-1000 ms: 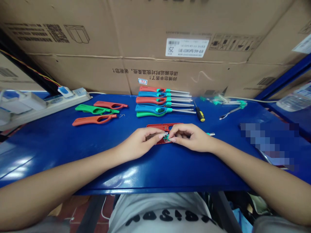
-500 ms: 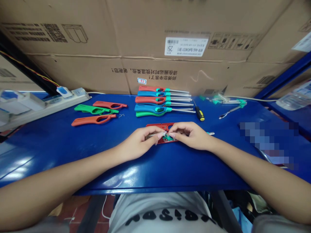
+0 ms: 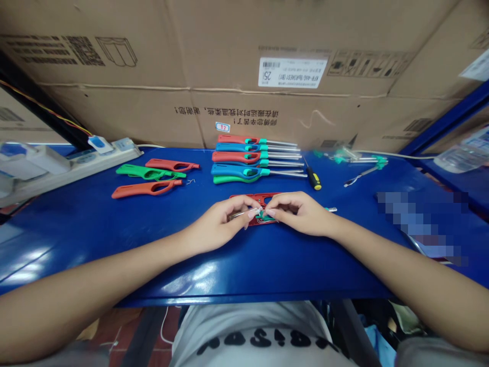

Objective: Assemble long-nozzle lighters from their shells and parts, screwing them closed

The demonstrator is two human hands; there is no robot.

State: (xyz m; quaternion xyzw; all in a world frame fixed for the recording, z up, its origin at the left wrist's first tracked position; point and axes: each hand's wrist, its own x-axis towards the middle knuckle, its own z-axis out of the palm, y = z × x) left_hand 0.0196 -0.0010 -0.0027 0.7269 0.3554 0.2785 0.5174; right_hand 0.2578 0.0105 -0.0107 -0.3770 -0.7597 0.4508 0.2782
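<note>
A slim silvery piece (image 3: 239, 213) is pinched by the left hand (image 3: 218, 224) — the right hand's (image 3: 303, 214) grip (three o'clock) cannot be told.

The one camera sits on my head, on the near side of the blue table (image 3: 267, 272) and above it, facing forward and down across its top. My shirt (image 3: 260, 334), before the table's near edge, shows at the bottom of my view, close to the lens. My left hand (image 3: 219, 224) and right hand (image 3: 303, 216), over the table's middle, sit farther out, near mid-view. The view is wide, taking in both forearms and reaching cardboard (image 3: 225, 56) behind the table's far edge.
</note>
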